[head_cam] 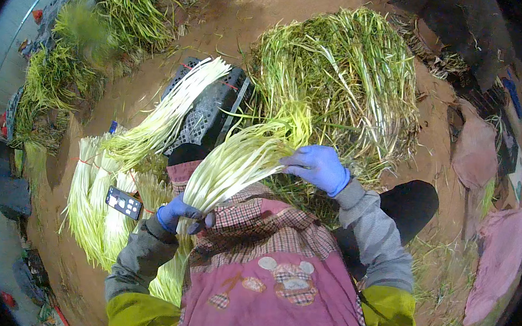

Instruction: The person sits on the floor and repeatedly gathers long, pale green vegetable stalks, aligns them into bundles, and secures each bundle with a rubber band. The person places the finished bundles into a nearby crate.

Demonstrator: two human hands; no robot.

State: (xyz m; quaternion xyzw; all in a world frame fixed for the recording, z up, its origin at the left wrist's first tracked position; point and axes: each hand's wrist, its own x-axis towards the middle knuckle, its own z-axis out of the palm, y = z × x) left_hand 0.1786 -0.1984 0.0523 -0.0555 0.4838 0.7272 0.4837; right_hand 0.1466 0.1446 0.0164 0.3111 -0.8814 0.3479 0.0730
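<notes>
A loose bunch of blanched garlic chives (236,170) lies slanted above my lap, white stalk ends low on the left and yellow-green leaves high on the right. My left hand (181,214), in a blue-violet glove, is closed round the stalk ends. The gloved fingers of my right hand (320,169) pinch leaves on the bunch's right side. Beyond it, a tied bundle of white chives (181,102) rests across an upturned black plastic crate (203,123). More tied bundles (94,203) lie to the left of my knee, with a lit smartphone (124,203) on top.
A large heap of untrimmed green chives (336,80) lies ahead on the bare earth floor (238,12). Further green piles (134,6) line the left wall. Pink cloths (498,264) hang or lie at the right. A checked pink apron (272,279) covers my lap.
</notes>
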